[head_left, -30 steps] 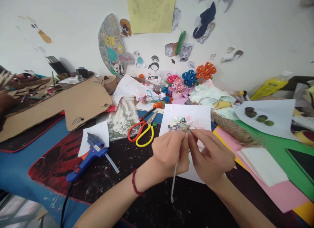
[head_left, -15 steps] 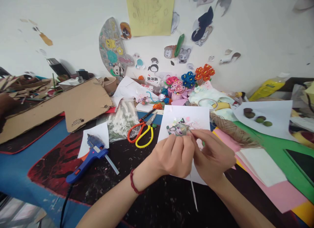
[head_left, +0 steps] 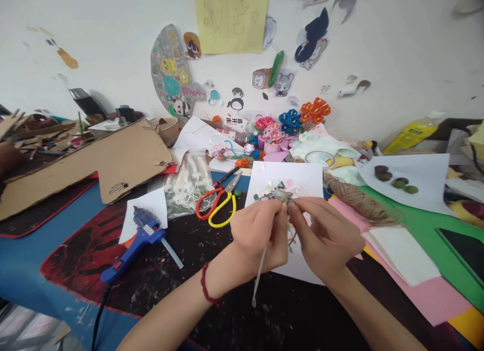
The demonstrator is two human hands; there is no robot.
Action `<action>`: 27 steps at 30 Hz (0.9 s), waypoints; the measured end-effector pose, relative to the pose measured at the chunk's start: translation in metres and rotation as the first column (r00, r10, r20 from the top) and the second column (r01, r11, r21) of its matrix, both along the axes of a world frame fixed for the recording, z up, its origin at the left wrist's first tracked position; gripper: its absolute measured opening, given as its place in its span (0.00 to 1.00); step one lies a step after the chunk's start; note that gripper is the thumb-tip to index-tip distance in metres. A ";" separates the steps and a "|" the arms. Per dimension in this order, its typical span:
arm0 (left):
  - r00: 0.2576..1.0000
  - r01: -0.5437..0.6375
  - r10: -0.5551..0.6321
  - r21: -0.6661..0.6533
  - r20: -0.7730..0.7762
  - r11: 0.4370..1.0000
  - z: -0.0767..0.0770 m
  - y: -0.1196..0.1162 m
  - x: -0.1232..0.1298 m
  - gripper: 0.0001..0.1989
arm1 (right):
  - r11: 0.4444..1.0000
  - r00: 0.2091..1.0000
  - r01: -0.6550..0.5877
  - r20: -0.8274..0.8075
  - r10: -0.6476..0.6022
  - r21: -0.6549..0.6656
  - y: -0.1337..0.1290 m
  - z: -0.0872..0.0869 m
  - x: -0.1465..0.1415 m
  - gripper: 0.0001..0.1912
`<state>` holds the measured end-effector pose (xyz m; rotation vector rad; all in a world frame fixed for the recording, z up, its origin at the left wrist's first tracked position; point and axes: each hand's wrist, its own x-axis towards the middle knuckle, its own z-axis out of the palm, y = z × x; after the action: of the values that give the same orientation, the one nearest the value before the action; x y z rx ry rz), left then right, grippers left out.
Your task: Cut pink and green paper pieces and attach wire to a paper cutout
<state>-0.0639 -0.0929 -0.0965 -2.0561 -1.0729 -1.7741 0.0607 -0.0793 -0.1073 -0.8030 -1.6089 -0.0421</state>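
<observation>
In the head view my left hand [head_left: 260,235] is closed. A pale thin cord [head_left: 260,275] hangs below it, ending in a narrow loop over the dark mat. My right hand [head_left: 328,237] meets it fingertip to fingertip, thumb and forefinger pinched on a small piece that the fingers mostly cover; I cannot make out what it is. Just beyond the fingertips shows a flat printed cartoon charm [head_left: 282,193], partly hidden. Under both hands lies a white sheet of paper [head_left: 260,177] with small coloured cut pieces on it.
Orange-and-yellow scissors [head_left: 223,202] and a blue glue gun [head_left: 132,250] lie to the left, near a bag of white cords [head_left: 191,187]. At right are a twine bundle [head_left: 359,202] and coloured paper sheets [head_left: 434,295]. Another person's hand [head_left: 9,157] shows at far left.
My left hand has turned and drawn slightly left. The hanging cord has swung left, its end now below the left wrist side. Less of the cartoon charm shows.
</observation>
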 end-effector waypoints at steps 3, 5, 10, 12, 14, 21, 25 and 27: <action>0.999 0.026 -0.024 -0.050 0.031 0.998 0.001 -0.002 0.001 0.06 | 1.000 1.000 -0.010 -0.003 0.010 0.005 0.000 0.001 -0.001 0.07; 0.999 0.028 -0.025 -0.079 0.041 0.997 0.002 -0.002 0.001 0.06 | 0.999 0.999 0.022 0.037 -0.024 0.048 0.001 0.001 -0.001 0.08; 0.999 0.009 -0.005 -0.088 0.052 0.996 0.001 -0.002 0.002 0.07 | 0.985 0.992 0.036 0.111 -0.055 0.167 0.005 -0.003 0.002 0.11; 0.998 0.014 -0.008 -0.103 0.062 0.995 0.000 -0.002 0.002 0.07 | 0.977 0.989 0.029 0.133 -0.058 0.211 0.008 -0.006 0.003 0.14; 0.997 0.034 -0.022 -0.143 0.079 0.989 0.000 -0.002 0.002 0.07 | 0.969 0.985 0.037 0.157 -0.077 0.243 0.010 -0.008 0.005 0.15; 0.965 0.155 -0.074 -0.321 0.251 0.934 -0.002 -0.002 0.002 0.09 | 0.959 0.968 0.048 0.225 -0.114 0.278 0.009 -0.008 0.005 0.12; 0.979 0.132 -0.080 -0.287 0.188 0.949 0.001 -0.005 0.000 0.08 | 0.970 0.978 0.025 0.195 -0.074 0.241 0.004 -0.005 0.002 0.13; 0.986 0.116 -0.077 -0.279 0.147 0.953 0.004 -0.006 -0.001 0.08 | 0.981 0.989 0.021 0.138 -0.048 0.195 0.003 -0.005 0.000 0.12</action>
<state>-0.0647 -0.0985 -0.0927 -2.2114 -1.3621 -1.9273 0.0612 -0.0762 -0.1128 -0.6890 -1.6950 -0.2826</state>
